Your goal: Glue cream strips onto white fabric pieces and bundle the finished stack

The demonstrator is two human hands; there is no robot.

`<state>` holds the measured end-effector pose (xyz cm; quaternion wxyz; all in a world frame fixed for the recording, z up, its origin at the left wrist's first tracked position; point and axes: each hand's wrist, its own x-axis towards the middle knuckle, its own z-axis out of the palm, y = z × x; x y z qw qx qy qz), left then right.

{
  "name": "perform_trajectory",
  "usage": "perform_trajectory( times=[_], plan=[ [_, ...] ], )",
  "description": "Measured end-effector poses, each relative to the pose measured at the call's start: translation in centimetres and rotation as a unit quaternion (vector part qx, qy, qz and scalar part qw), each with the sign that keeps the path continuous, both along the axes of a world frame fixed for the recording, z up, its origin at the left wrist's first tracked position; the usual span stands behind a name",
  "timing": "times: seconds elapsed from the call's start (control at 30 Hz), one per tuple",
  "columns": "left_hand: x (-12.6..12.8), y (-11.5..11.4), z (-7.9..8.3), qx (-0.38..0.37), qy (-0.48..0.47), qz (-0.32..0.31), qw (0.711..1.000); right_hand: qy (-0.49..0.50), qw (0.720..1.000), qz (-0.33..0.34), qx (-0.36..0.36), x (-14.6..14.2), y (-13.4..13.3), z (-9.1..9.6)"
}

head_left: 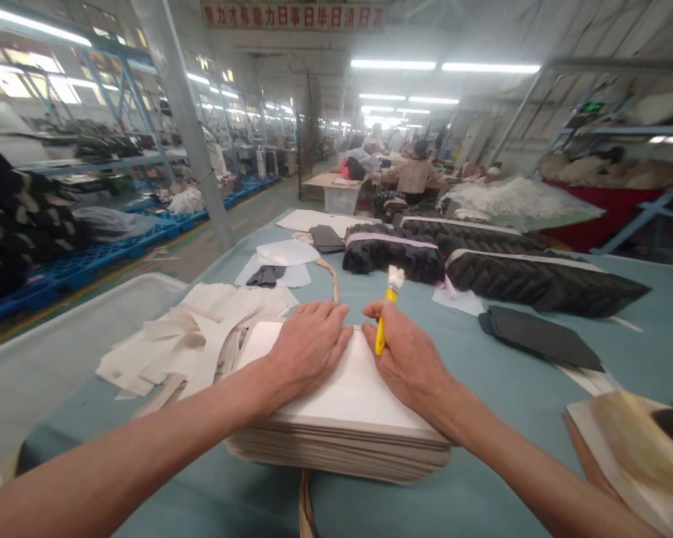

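Observation:
A thick stack of cream fabric pieces with a white sheet on top lies in front of me. My left hand rests flat on the sheet near its far edge, fingers stretched out. My right hand grips a yellow-handled paintbrush with pale bristles pointing up and away. That hand also touches the far right part of the sheet. A tan strap comes out from under the stack at the near side, and a similar strip shows beyond it.
Loose cream fabric pieces lie left of the stack. Tied black fabric bundles and dark flat pieces sit beyond and right. A stained board is at near right. A white bin stands left of the table. A person sits farther back.

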<state>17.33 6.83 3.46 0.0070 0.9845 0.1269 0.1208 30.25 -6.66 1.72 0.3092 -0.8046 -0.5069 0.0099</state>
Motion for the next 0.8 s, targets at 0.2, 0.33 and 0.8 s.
perform_trajectory(
  times=[0.2,0.33,0.8],
  plan=[
    [-0.7,0.4,-1.4,0.001,0.005,0.007,1.0,0.008,1.0,0.006,-0.011,0.1,-0.2,-1.4],
    [-0.6,0.9,-2.5,0.019,-0.03,-0.007,0.999,-0.01,0.999,0.007,-0.031,-0.2,-0.1,-1.1],
    [-1.3,5.7,-5.9,0.094,-0.048,-0.095,0.99,0.045,0.992,0.004,0.119,0.9,-0.5,0.2]
  ],
)
